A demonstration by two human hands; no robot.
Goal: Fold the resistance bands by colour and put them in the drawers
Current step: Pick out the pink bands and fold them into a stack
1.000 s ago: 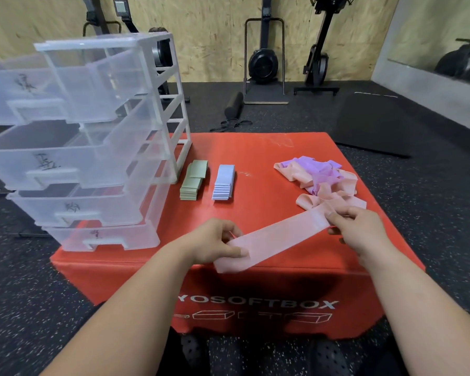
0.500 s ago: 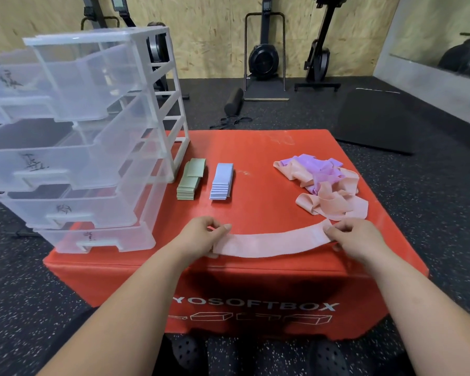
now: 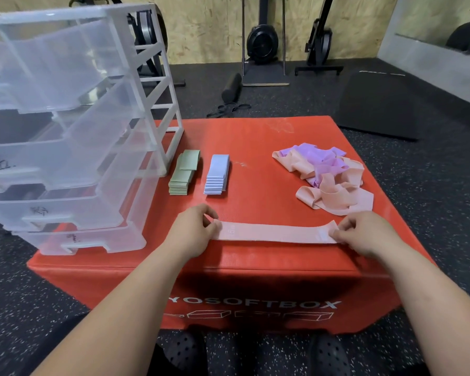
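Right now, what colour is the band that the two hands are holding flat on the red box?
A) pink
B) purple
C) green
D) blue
A: the pink band lies flat along the front of the red box. The left hand pinches one end and the right hand pinches the other.

Pink band point(image 3: 277, 233): woven cloth, matt, fine ribbed weave. Green stack point(image 3: 183, 173), blue stack point(image 3: 217, 175) and loose pile point(image 3: 334, 183): same matt cloth. Drawer unit point(image 3: 73, 126): translucent frosted plastic, smooth, mild gloss on the edges. Red surface point(image 3: 255, 142): vinyl-looking skin, fine grain, low sheen. Floor point(image 3: 17, 308): black rubber with white flecks, rough, matt. Back wall point(image 3: 215, 28): bare chipboard-type wood, unfinished. Black mat point(image 3: 377, 109): smooth, matt.
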